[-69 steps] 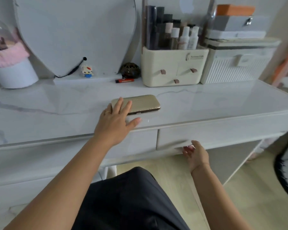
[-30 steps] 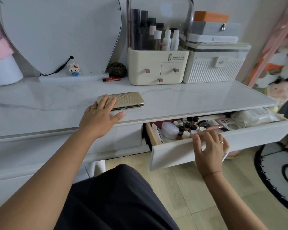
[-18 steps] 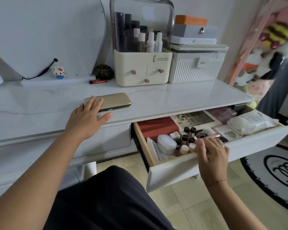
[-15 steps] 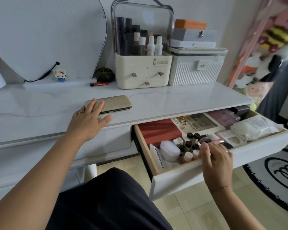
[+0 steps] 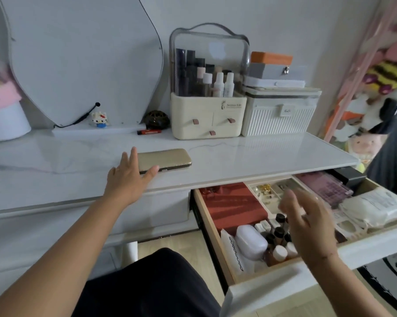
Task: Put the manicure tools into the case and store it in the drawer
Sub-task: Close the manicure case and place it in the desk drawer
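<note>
— Where do we have the case?
— The case lies closed and flat on the desk, near the front edge. It is a slim rectangle with rounded corners and a finely grained gold skin. The desk top is glossy white stone with faint grey veins.
— And our left hand?
— Our left hand lies flat over the case's left end, fingers straight, thumb at its front edge. It grips nothing.
— Our right hand?
— Our right hand is blurred, its fingers spread and loose. It holds nothing and hangs over the drawer, which is pulled out below the desk top, to the right of the case.
— What do we see of the drawer?
— It has a smooth white front panel and pale wooden side walls. At the rear left is a flat, matte red box. In front of that are a smooth white pill-shaped container and small round bottles with dark and white caps.
</note>
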Available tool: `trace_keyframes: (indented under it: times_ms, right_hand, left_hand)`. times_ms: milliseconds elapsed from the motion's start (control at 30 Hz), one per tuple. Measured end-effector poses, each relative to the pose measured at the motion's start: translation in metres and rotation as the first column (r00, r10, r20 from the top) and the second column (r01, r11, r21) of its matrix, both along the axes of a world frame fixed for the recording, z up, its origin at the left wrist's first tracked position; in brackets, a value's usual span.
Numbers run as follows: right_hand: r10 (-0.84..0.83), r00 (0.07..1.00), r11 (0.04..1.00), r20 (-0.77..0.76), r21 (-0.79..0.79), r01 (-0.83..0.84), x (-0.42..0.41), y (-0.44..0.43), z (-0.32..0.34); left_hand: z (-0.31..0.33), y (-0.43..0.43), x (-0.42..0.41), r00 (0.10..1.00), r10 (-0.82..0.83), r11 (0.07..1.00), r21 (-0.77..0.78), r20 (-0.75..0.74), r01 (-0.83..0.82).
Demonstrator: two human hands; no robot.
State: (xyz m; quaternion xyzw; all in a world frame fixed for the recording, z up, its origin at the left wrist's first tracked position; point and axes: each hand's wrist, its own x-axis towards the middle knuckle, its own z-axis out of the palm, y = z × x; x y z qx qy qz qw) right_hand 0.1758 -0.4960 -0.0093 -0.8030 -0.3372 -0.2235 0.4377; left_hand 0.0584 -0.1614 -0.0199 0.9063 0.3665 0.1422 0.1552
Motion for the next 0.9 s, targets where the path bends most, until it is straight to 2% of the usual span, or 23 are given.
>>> trace_keyframes:
  times_ms: [67, 133, 200, 267, 333, 467, 533, 600, 700, 767, 900]
  right_hand:
    - [0.175, 0.983, 0.985, -0.055, 0.003, -0.175, 0.007, 0.036, 0.029]
    - [0.300, 0.933, 0.948, -0.198, -0.049, -0.315, 0.019, 0.082, 0.045]
    - [0.318, 0.871, 0.902, -0.374, -0.165, -0.400, 0.040, 0.135, 0.042]
    - [0.257, 0.824, 0.848, -0.505, -0.291, -0.443, 0.060, 0.183, 0.031]
    - [0.221, 0.787, 0.840, -0.576, -0.297, -0.454, 0.068, 0.215, 0.021]
    - [0.306, 0.570, 0.882, -0.762, 0.002, -0.471, 0.062, 0.221, 0.020]
    - [0.397, 0.479, 0.873, -0.783, 0.160, -0.461, 0.065, 0.199, 0.022]
    - [0.435, 0.420, 0.865, -0.796, 0.241, -0.439, 0.072, 0.165, 0.026]
    - [0.475, 0.394, 0.866, -0.787, 0.337, -0.369, 0.092, 0.099, 0.028]
    - [0.482, 0.376, 0.874, -0.791, 0.407, -0.265, 0.106, 0.056, 0.030]
    - [0.371, 0.464, 0.924, -0.804, 0.367, -0.103, 0.127, -0.020, 0.027]
  left_hand:
    - [0.003, 0.001, 0.000, 0.998, 0.053, 0.997, -0.049, 0.038, -0.051]
    - [0.007, 0.000, -0.001, 0.996, 0.070, 0.994, -0.087, 0.055, -0.065]
    - [0.011, -0.003, 0.000, 0.986, 0.074, 0.983, -0.177, 0.147, -0.047]
    - [0.018, -0.007, 0.001, 0.964, 0.108, 0.954, -0.299, 0.243, -0.032]
    - [0.022, -0.008, 0.006, 0.942, 0.147, 0.920, -0.390, 0.303, -0.018]
    - [0.027, -0.023, 0.013, 0.860, 0.251, 0.825, -0.563, 0.445, 0.051]
    - [0.031, -0.040, 0.017, 0.828, 0.260, 0.804, -0.586, 0.497, 0.099]
    - [0.035, -0.061, 0.025, 0.814, 0.239, 0.778, -0.606, 0.529, 0.166]
    - [0.037, -0.105, 0.045, 0.801, 0.120, 0.731, -0.598, 0.587, 0.328]
    - [0.038, -0.140, 0.061, 0.778, 0.035, 0.695, -0.575, 0.628, 0.433]
    - [0.032, -0.202, 0.096, 0.754, -0.128, 0.543, -0.590, 0.644, 0.597]
